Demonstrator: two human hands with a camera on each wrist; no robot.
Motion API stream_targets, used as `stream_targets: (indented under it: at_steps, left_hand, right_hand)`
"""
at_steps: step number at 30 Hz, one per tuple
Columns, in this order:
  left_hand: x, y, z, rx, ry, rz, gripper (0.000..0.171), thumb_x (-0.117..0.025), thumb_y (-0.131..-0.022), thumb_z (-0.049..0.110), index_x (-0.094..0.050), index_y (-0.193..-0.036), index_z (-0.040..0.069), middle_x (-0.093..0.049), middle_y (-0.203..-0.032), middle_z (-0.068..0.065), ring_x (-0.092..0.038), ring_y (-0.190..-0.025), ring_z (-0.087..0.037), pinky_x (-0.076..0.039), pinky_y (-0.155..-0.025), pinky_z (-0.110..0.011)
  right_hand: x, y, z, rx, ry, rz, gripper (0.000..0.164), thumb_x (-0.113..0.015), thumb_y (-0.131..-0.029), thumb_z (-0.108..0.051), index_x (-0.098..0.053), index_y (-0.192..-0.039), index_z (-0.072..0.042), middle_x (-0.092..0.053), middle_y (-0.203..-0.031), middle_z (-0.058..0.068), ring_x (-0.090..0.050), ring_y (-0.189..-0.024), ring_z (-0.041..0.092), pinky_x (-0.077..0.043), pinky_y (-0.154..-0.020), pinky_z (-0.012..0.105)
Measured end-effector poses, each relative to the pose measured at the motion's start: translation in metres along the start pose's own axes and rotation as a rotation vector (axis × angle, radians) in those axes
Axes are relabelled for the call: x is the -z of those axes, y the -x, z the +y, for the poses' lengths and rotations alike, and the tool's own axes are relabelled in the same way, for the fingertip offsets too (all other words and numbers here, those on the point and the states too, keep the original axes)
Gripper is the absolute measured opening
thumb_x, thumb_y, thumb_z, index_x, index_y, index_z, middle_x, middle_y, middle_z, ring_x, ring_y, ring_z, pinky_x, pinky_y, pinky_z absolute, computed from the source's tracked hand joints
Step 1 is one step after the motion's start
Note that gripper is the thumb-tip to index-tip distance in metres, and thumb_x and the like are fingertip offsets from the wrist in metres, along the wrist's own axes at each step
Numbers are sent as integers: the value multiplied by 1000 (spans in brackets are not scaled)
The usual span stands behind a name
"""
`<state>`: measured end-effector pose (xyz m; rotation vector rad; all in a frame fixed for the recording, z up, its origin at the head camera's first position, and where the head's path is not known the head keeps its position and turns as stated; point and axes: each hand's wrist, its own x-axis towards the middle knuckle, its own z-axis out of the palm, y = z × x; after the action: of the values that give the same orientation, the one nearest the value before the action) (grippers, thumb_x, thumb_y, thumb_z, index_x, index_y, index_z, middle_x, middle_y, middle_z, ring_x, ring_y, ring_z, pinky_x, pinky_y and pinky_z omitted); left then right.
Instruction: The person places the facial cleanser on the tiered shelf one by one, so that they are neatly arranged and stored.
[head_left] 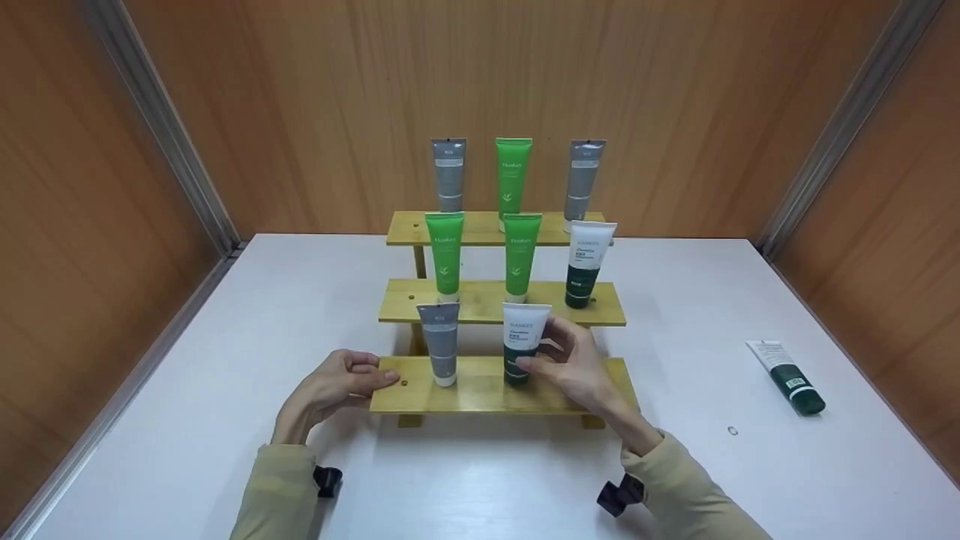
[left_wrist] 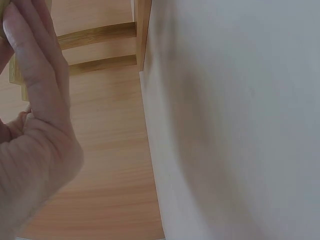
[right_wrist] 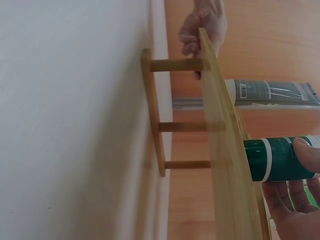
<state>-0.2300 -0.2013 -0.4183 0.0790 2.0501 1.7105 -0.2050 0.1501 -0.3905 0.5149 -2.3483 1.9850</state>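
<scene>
A three-step wooden display stand [head_left: 480, 401] holds several squeeze tubes standing on their caps. My right hand [head_left: 574, 367] pinches a white and dark green tube [head_left: 523, 337] upright at the bottom step, thumb in front and fingers behind. In the right wrist view, that tube's dark green cap end [right_wrist: 256, 160] is right at the board. My left hand [head_left: 341, 386] grips the left end of the same step, thumb on top. Beside the held tube stands a grey tube [head_left: 442, 341], to its left. In the left wrist view, the left hand [left_wrist: 42, 95] partly hides the stand.
Two green tubes and a white and dark green tube [head_left: 586, 262] stand on the middle step. On the top step, a green tube [head_left: 513, 172] is between two grey ones. Another white and dark green tube [head_left: 787, 377] lies at right, near a small ring [head_left: 733, 430]. Wooden panels surround the table.
</scene>
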Motion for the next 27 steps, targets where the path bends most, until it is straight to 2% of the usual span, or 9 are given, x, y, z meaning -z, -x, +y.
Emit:
stream_targets:
  at_steps: [9,13,18,27]
  left_hand:
    - [0,1,-1,-13,16,-3,36,-77,-89,19,-55,-110,1,-75,-86,4,-73,-78,-10,-61,-71,-26]
    - [0,0,-1,-10,18,-6,34,-77,-89,19,-55,-109,2,-75,-85,5,-73,-78,-9,-61,-71,-26]
    - [1,0,-1,-13,14,-15,30,-77,-89,19,-57,-106,4,-75,-85,5,-73,-79,-10,-61,-71,-26]
    - [1,-1,-1,-12,0,-13,34,-77,-90,21,-56,-110,1,-75,-87,4,-73,-79,-10,-61,-71,-26]
  right_hand:
    - [-1,1,6,33,-13,-38,57,-77,-83,1,-52,-135,7,-61,-133,26,-63,-117,26,-50,-108,46]
    - [0,1,6,27,-6,-40,58,-78,-83,1,-53,-136,4,-61,-135,24,-62,-120,28,-48,-109,50]
    - [1,0,7,32,3,-48,59,-78,-84,-2,-52,-137,3,-60,-136,23,-61,-122,32,-50,-109,46]
    - [4,3,8,34,-22,-55,60,-78,-84,-1,-51,-137,3,-58,-138,22,-60,-122,28,-52,-106,36]
